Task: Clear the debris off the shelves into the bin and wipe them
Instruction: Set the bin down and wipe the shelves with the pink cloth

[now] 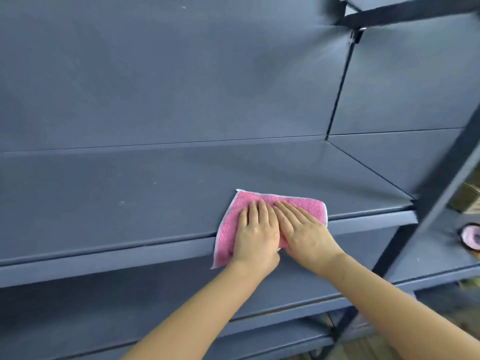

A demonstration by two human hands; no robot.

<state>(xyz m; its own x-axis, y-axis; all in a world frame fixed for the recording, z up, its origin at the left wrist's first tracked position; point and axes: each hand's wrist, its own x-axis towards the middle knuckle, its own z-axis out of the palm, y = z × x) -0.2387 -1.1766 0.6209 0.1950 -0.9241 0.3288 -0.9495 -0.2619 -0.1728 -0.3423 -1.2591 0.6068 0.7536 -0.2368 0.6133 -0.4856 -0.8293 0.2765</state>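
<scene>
A pink cloth [314, 207] with a pale hem lies flat on the dark blue shelf [130, 198], near its front edge, and one corner hangs over the lip. My left hand [255, 233] and my right hand [304, 228] lie side by side on the cloth, fingers straight, pressing it down. A few small pale specks [121, 203] dot the shelf to the left of the cloth. No bin is in view.
Lower shelves [155, 302] of the same blue unit run below. A dark upright post [420, 224] slants down the right side. Beyond it, a round dark object with a pale pink face [471, 239] and blurred goods sit on a neighbouring shelf.
</scene>
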